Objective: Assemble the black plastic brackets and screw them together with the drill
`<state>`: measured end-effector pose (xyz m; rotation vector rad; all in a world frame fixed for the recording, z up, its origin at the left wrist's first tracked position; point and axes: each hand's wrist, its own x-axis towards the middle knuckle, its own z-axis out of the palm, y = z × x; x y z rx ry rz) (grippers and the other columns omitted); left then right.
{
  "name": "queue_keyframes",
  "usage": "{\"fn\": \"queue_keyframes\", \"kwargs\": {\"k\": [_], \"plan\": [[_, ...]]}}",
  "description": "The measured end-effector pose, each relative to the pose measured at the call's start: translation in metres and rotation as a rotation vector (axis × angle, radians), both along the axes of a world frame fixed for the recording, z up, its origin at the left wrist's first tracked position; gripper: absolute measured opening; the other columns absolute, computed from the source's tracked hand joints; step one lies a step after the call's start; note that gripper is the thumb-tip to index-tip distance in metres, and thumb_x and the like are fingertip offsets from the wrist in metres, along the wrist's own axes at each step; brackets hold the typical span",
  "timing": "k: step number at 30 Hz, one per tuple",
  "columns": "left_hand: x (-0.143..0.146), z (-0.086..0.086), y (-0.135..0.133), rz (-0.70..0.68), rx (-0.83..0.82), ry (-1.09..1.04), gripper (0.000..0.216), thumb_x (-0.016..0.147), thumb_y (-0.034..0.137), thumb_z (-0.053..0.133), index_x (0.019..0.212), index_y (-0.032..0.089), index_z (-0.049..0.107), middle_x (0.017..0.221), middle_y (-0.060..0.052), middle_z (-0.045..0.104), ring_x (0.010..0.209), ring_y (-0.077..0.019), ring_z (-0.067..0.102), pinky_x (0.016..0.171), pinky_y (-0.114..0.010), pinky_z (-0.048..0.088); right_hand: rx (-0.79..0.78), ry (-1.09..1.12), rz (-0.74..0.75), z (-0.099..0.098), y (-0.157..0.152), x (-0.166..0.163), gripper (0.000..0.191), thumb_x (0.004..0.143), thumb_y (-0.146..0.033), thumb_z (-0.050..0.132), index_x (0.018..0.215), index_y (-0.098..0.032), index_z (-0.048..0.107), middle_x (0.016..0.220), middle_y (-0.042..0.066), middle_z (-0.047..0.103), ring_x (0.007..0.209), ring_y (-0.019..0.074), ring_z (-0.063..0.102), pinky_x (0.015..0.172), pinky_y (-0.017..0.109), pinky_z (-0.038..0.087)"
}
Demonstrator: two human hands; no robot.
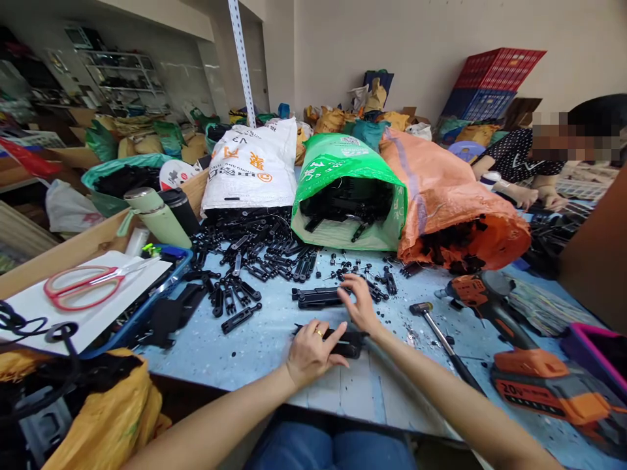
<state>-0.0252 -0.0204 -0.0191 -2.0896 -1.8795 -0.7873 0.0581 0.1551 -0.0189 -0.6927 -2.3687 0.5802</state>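
Note:
My left hand (313, 349) lies over the left end of a long black plastic part (349, 346) near the table's front edge, its fingers curled down onto it. A ring shows on one finger. Just beyond, my right hand (361, 303) is open above the table, fingers apart and pointing left. It is nearest to a pair of long black bracket-like parts (318, 297) lying side by side; whether it touches them I cannot tell. Small black pieces with metal pins (360, 266) lie scattered behind. A heap of black link-shaped parts (235, 287) spreads to the left.
White (252, 170), green (347, 156) and orange (441, 189) sacks line the back. A hammer (441, 333) and cordless drill (529, 365) lie right. Red-handled scissors (88, 287) rest on paper over a blue tray (183, 261). Another person's hands (539, 196) work at far right.

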Motion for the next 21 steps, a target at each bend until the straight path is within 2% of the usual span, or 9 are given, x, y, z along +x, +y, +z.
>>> {"fn": "queue_keyframes", "kwargs": {"k": [1, 4, 6, 8, 11, 14, 18, 21], "plan": [[-0.009, -0.004, 0.007, 0.021, -0.071, 0.067, 0.059, 0.081, 0.061, 0.039, 0.123, 0.020, 0.051, 0.098, -0.013, 0.061, 0.092, -0.0264, 0.055, 0.075, -0.040, 0.044, 0.067, -0.147, -0.062, 0.005, 0.028, -0.005, 0.028, 0.091, -0.039, 0.033, 0.102, -0.020, 0.051, 0.115, 0.010, 0.051, 0.111, 0.0208, 0.044, 0.095, 0.035, 0.035], [-0.029, -0.010, 0.033, 0.090, -0.191, 0.142, 0.046, 0.079, 0.044, 0.058, 0.121, 0.023, 0.052, 0.104, -0.010, 0.059, 0.097, -0.0254, 0.052, 0.080, -0.041, 0.040, 0.123, -0.300, -0.136, 0.015, 0.103, -0.024, 0.029, 0.091, -0.036, 0.036, 0.107, -0.017, 0.052, 0.110, 0.011, 0.054, 0.107, 0.0231, 0.045, 0.091, 0.036, 0.036], [-0.039, -0.010, 0.051, 0.142, -0.227, 0.127, 0.047, 0.077, 0.039, 0.063, 0.120, 0.023, 0.052, 0.103, -0.009, 0.058, 0.094, -0.0238, 0.052, 0.078, -0.039, 0.041, 0.145, -0.360, -0.151, 0.017, 0.137, -0.042, 0.032, 0.090, -0.036, 0.040, 0.111, -0.015, 0.052, 0.110, 0.013, 0.053, 0.107, 0.0249, 0.045, 0.090, 0.037, 0.036], [-0.047, -0.007, 0.067, 0.176, -0.249, 0.104, 0.047, 0.076, 0.037, 0.065, 0.119, 0.023, 0.053, 0.102, -0.008, 0.058, 0.094, -0.0237, 0.051, 0.077, -0.038, 0.041, 0.177, -0.429, -0.144, 0.017, 0.157, -0.064, 0.036, 0.089, -0.035, 0.042, 0.116, -0.014, 0.051, 0.112, 0.014, 0.053, 0.107, 0.0253, 0.044, 0.090, 0.035, 0.034], [-0.054, 0.003, 0.078, 0.219, -0.251, 0.053, 0.050, 0.075, 0.038, 0.065, 0.120, 0.020, 0.052, 0.103, -0.009, 0.058, 0.098, -0.0249, 0.050, 0.081, -0.040, 0.041, 0.236, -0.501, -0.090, 0.013, 0.167, -0.104, 0.039, 0.089, -0.035, 0.043, 0.124, -0.017, 0.047, 0.118, 0.013, 0.051, 0.110, 0.0238, 0.043, 0.092, 0.032, 0.032], [-0.059, 0.015, 0.068, 0.245, -0.203, -0.013, 0.056, 0.077, 0.040, 0.062, 0.125, 0.017, 0.047, 0.109, -0.011, 0.056, 0.107, -0.0264, 0.047, 0.091, -0.044, 0.038, 0.296, -0.544, -0.029, 0.006, 0.163, -0.150, 0.040, 0.090, -0.032, 0.041, 0.128, -0.019, 0.043, 0.122, 0.011, 0.050, 0.112, 0.0225, 0.042, 0.092, 0.030, 0.032], [-0.072, 0.022, 0.029, 0.315, -0.141, -0.075, 0.047, 0.086, 0.036, 0.051, 0.127, 0.015, 0.045, 0.114, -0.013, 0.054, 0.109, -0.0261, 0.047, 0.093, -0.044, 0.039, 0.348, -0.575, 0.031, 0.001, 0.154, -0.208, 0.041, 0.091, -0.019, 0.033, 0.131, -0.023, 0.041, 0.133, 0.012, 0.041, 0.114, 0.0235, 0.040, 0.089, 0.035, 0.034], [-0.095, 0.018, -0.011, 0.449, -0.127, -0.119, 0.043, 0.089, 0.035, 0.045, 0.127, 0.016, 0.046, 0.114, -0.013, 0.054, 0.108, -0.0253, 0.049, 0.091, -0.043, 0.042, 0.357, -0.586, 0.074, 0.003, 0.153, -0.234, 0.040, 0.091, -0.014, 0.028, 0.125, -0.023, 0.046, 0.135, 0.013, 0.039, 0.114, 0.0257, 0.038, 0.087, 0.041, 0.036]]}}
